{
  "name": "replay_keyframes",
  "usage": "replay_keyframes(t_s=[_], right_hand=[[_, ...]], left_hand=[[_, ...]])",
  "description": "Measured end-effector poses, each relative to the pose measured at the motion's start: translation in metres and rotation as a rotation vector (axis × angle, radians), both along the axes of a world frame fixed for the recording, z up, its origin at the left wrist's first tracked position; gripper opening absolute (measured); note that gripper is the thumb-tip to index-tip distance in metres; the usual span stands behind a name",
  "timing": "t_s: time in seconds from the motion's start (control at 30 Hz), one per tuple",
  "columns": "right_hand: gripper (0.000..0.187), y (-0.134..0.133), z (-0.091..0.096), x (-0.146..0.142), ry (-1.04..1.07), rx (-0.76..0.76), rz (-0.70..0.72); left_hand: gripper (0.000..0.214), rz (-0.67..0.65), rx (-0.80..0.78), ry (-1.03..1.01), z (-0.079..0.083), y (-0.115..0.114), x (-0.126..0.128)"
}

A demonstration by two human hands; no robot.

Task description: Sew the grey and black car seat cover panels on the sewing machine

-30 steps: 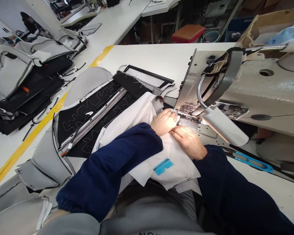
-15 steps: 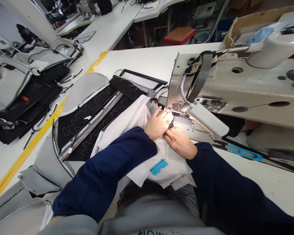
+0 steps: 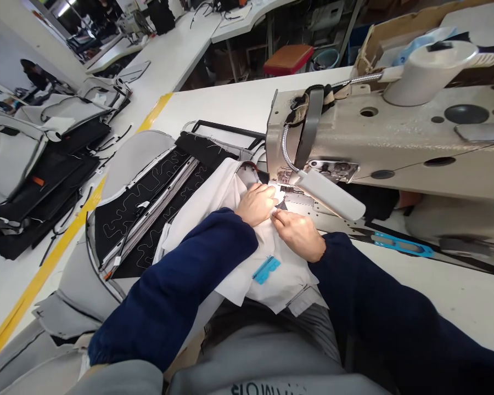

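Note:
Under the lit head of a sewing machine, both hands work at the edge of a white fabric piece. My left hand is closed over the fabric just left of the needle area, its fingertips near the presser foot. Slightly nearer to me, my right hand pinches the fabric edge between thumb and fingers. A small dark strip shows between the hands and the machine bed. On the white cloth below lies a blue plastic piece. The fabric joins a grey and black seat cover spread to the left.
Blue-handled thread snips lie right of the machine bed. A lamp hangs over the sewing area. More grey and black covers are stacked at the left, past yellow tape. A red-brown stool stands behind the table.
The camera view has shifted, so the machine sits further left in the picture. My right hand's fingers have moved slightly apart from my left hand. The blue piece has tilted a little with the cloth.

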State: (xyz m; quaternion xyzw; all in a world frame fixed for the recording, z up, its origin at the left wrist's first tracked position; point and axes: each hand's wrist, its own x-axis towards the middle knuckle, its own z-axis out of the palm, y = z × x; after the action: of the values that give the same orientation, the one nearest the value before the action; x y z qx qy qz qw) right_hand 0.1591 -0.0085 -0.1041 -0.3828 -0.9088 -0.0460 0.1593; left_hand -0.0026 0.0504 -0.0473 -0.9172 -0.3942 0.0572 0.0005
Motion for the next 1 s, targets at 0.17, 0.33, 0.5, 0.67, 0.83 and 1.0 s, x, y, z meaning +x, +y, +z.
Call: replay_keyframes(t_s=[0.17, 0.33, 0.5, 0.67, 0.83, 1.0], right_hand=[[0.029, 0.010, -0.002, 0.004, 0.013, -0.024, -0.031], [0.031, 0.013, 0.000, 0.006, 0.025, 0.020, -0.046], [0.028, 0.016, 0.001, 0.008, 0.044, 0.034, -0.046], [0.028, 0.023, -0.004, 0.008, 0.090, 0.122, -0.035], [0.030, 0.028, -0.015, 0.010, 0.186, 0.087, 0.031], [0.041, 0.011, -0.015, 0.020, 0.299, -0.014, 0.035]], left_hand=[[0.028, -0.002, 0.015, 0.001, -0.002, 0.003, 0.005], [0.037, 0.245, -0.009, -0.140, -0.009, 0.011, 0.002], [0.027, 0.078, -0.008, -0.110, -0.011, 0.010, 0.006], [0.025, 0.045, 0.015, -0.075, -0.014, 0.012, 0.012], [0.025, 0.040, 0.016, -0.086, -0.015, 0.015, 0.018], [0.025, -0.049, 0.079, -0.035, 0.013, -0.014, 0.004]])
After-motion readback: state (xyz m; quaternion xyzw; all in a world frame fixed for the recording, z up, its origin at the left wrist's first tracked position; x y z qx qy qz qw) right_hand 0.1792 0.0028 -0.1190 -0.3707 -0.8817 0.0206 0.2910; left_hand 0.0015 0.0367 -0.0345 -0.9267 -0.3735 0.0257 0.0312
